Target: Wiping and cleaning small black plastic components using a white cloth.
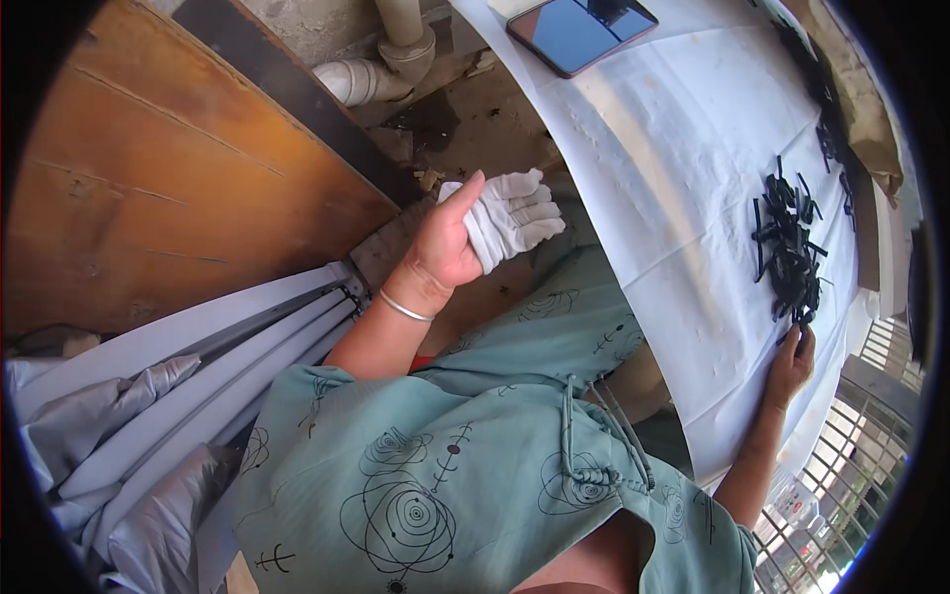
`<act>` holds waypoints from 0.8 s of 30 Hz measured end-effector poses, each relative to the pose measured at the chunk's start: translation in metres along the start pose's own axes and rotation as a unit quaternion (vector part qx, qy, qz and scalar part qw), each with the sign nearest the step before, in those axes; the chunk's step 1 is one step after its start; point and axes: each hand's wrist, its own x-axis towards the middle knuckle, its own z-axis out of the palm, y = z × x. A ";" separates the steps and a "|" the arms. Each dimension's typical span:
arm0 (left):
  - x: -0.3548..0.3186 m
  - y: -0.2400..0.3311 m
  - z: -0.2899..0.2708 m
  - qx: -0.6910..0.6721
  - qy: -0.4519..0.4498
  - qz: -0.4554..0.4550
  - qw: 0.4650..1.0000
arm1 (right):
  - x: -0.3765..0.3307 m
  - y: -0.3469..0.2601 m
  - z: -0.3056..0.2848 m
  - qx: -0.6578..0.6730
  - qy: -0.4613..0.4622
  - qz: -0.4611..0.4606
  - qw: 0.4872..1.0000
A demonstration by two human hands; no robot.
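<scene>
My left hand (460, 233) is raised off the left side of the white-covered table. A white glove (510, 213) covers its fingers, while the thumb and lower palm stay bare. Those fingers are stretched out with a slight bend, and nothing shows in the palm. Over on the table, my right hand (792, 366) reaches to the near end of a pile of small black strip-like pieces (792, 243). Its fingertips come together on a black piece there; the piece's exact shape is too small to make out.
A dark phone (582, 30) lies on the white sheet (683, 148) at the table's far end. More black pieces (826, 99) line the far right edge. A wooden board (168, 188) and long white strips (208, 396) stand on the left. Pipes (401, 59) run behind; a metal grille (851, 445) is at right.
</scene>
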 end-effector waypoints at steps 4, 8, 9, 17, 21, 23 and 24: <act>-0.018 -0.016 0.055 0.059 -0.047 -0.009 0.997 | -0.007 -0.018 0.003 0.021 0.032 -0.021 0.999; -0.020 -0.033 0.092 0.096 -0.107 -0.028 0.989 | -0.028 -0.056 -0.004 0.078 -0.028 -0.056 0.995; -0.018 -0.039 0.100 0.108 -0.120 -0.034 0.986 | -0.033 -0.064 -0.008 0.103 -0.053 -0.034 0.993; 0.018 -0.130 0.128 0.605 -0.207 0.020 0.769 | -0.082 -0.137 -0.036 0.348 -0.147 -0.022 0.926; 0.028 -0.171 0.139 0.594 -0.190 -0.026 0.781 | -0.090 -0.129 -0.031 0.377 -0.146 -0.037 0.914; 0.028 -0.180 0.145 0.581 -0.140 -0.074 0.798 | -0.093 -0.123 -0.033 0.388 -0.143 -0.045 0.909; 0.027 -0.183 0.147 0.584 -0.145 -0.076 0.795 | -0.096 -0.119 -0.034 0.376 -0.133 -0.065 0.915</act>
